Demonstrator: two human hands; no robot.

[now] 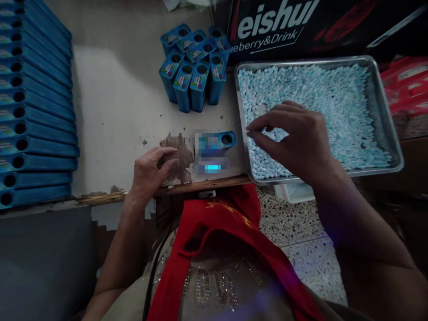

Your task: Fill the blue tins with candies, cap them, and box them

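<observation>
A small blue box (228,139) with a round hole in its top stands near the table's front edge; its left part is blurred by a mosaic. My left hand (150,171) is left of it, thumb and fingers apart, with nothing seen between them. Over the left side of a metal tray (396,154) full of pale blue and white pellets (321,98) hovers my right hand (294,133). Its thumb and forefinger come together in a pinch by the tray's left rim. Whatever may be between those fingertips is too small to make out.
A cluster of similar blue boxes (191,80) stands at the back of the table (113,111). More line the left side in a long stack (43,129). Behind the tray is a black printed carton (294,26); red packaging (406,84) lies to its right.
</observation>
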